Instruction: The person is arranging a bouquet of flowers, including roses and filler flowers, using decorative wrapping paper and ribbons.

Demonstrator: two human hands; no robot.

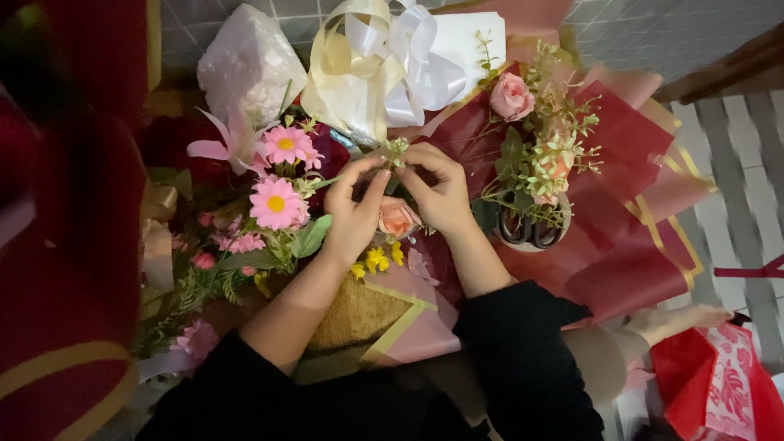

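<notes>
Greenery in the form of a small pale-green sprig [397,150] sits between the fingertips of both hands, above a peach rose [398,217] that lies between the wrists. The left hand [354,211] pinches the sprig from the left with thumb and forefinger; the right hand [441,189] pinches it from the right, fingers curled. Just left of the hands stand pink daisies [276,202] with yellow centres, and small yellow blossoms [376,260] lie below the rose. To the right, a pink rose among leafy stems [513,96] rests on dark red wrapping paper [621,245], beside black-handled scissors [529,231]. Cream and white ribbon [384,57] lies above.
</notes>
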